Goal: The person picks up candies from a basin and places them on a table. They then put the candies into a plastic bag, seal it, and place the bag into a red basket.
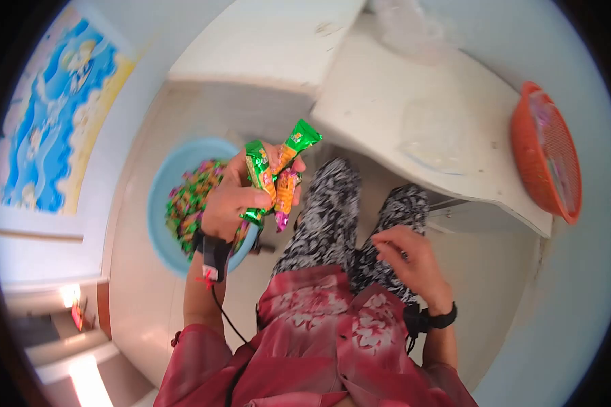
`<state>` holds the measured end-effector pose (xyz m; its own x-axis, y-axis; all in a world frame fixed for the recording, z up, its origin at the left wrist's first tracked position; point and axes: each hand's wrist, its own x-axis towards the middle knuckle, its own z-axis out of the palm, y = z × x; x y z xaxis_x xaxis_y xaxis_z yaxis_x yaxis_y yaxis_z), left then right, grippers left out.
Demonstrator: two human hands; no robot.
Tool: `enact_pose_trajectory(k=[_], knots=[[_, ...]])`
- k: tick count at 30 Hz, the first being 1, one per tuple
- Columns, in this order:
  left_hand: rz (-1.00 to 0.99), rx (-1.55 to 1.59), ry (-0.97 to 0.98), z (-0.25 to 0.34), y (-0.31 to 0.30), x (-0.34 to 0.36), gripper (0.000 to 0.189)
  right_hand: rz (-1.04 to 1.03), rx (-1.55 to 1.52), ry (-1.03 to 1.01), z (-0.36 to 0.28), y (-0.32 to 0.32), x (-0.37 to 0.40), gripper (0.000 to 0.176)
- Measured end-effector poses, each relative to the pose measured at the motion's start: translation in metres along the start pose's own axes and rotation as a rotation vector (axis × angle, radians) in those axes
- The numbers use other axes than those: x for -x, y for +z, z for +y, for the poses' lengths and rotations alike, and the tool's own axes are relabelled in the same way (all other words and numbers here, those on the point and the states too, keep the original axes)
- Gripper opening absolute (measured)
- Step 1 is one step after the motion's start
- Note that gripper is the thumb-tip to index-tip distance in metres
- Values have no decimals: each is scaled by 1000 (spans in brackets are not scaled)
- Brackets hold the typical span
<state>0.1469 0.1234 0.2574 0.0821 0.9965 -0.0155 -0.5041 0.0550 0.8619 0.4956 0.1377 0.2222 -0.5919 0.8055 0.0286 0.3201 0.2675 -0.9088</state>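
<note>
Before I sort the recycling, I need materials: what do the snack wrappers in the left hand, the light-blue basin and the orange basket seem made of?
Snack wrappers: probably foil-like plastic film, glossy, judging by bright glints and creases. Light-blue basin: likely plastic, smooth, given its even colour. Orange basket: likely moulded plastic, with mesh-like perforations.

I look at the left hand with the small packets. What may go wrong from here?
The left hand holds several packets in one bunch, so one might slip out. In this view they show past the rim of the blue basin, so a dropped packet might land on the floor. A thin cable runs from the wrist band and might catch during movement.
</note>
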Motion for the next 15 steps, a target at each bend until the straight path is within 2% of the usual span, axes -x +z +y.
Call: enact_pose_trajectory(k=[3, 4, 7, 10, 13, 15], knots=[[-52, -158, 46, 22, 51, -45, 53, 31, 1, 0, 8, -3, 9, 15], [-64, -227, -2, 33, 70, -59, 57, 41, 5, 10, 7, -5, 12, 15], [-188, -694, 42, 33, 79, -127, 56, 84, -25, 21, 12, -9, 21, 15], [-247, -968, 113, 19, 83, -188, 52, 116, -60, 54, 16, -10, 30, 15], [-204, -1228, 162, 13, 83, -219, 49, 132, -80, 71, 18, -15, 36, 15], [-105, -1453, 256, -3, 75, -244, 48, 188, -145, 74, 24, -16, 40, 17]])
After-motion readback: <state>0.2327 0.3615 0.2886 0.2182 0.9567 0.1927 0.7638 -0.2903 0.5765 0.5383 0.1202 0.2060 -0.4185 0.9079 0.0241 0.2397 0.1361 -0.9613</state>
